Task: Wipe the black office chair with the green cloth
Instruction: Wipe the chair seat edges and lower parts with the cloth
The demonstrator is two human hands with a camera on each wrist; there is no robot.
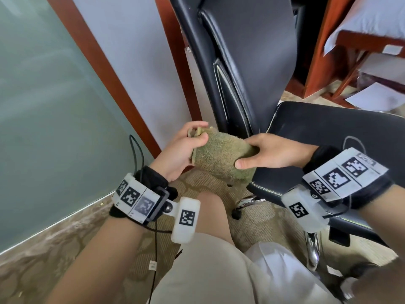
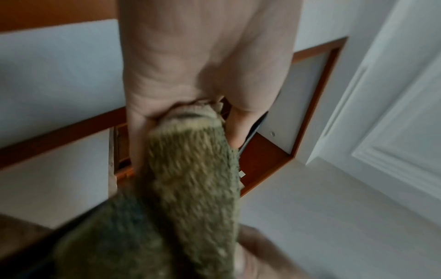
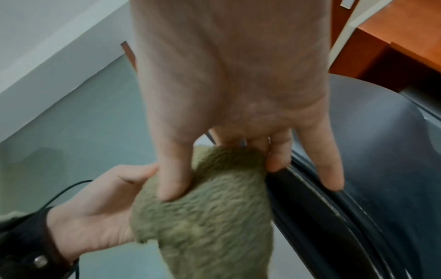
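I have one green cloth (image 1: 221, 155), folded into a thick wad, held in the air between my two hands just in front of the one black office chair (image 1: 247, 62). My left hand (image 1: 182, 150) pinches one end of the cloth, thumb on top. My right hand (image 1: 271, 153) clamps the other end, thumb under, fingers over. The chair's back stands ahead; its seat (image 1: 341, 128) lies under my right wrist. The chair's base is mostly hidden, with one chrome leg (image 1: 313, 251) showing. The left wrist view is blurred.
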